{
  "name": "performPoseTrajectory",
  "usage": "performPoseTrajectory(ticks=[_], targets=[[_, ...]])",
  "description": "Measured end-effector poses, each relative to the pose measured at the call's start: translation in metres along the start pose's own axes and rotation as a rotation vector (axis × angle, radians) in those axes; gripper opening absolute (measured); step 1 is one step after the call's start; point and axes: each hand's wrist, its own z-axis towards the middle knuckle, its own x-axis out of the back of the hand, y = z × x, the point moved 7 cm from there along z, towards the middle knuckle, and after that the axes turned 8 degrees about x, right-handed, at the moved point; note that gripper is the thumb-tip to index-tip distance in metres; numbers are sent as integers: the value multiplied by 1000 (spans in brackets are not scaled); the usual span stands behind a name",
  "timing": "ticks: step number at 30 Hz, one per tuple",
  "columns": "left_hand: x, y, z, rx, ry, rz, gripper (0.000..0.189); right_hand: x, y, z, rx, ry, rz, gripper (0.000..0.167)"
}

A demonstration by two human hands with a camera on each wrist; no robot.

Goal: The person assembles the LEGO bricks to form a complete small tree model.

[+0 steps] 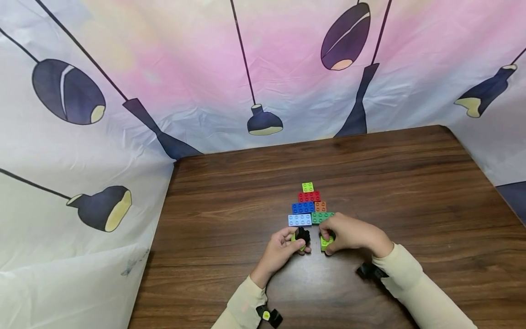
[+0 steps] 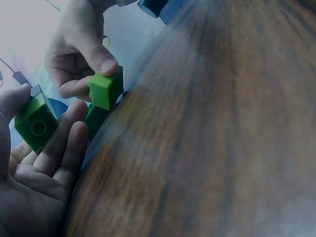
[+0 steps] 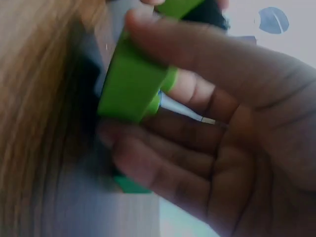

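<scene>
My left hand (image 1: 281,249) grips a lime-green brick (image 2: 37,126) together with a black piece (image 1: 303,235), raised above the table. My right hand (image 1: 355,234) pinches another lime-green brick (image 3: 131,81) between thumb and fingers, low near the tabletop. Beyond both hands lies a flat stepped pattern of bricks. Light blue (image 1: 299,220) and green (image 1: 323,218) bricks form its nearest row, the green one partly hidden by my right hand. Behind come blue (image 1: 303,208) and orange (image 1: 320,207), then red (image 1: 309,196), with a small lime brick (image 1: 307,187) at the far tip.
The brown wooden table (image 1: 230,192) extends around the bricks on every side. A printed cloth (image 1: 197,68) with lamp drawings hangs along its back and left edges. Dark wrist devices (image 1: 269,315) are strapped at both cream sleeves (image 1: 419,283).
</scene>
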Motion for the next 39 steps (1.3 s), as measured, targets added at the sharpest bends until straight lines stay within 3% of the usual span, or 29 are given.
performPoseTrajectory(ticks=[10,18,39], targets=[[0,-1,0,15,6,-31,43,12,12,-1,101,130,246,22],[1,-1,2,28,-1,-10,48,9,17,5,89,219,397,16],[-1,0,1,-5,-36,42,37,7,15,6,94,314,418,12]])
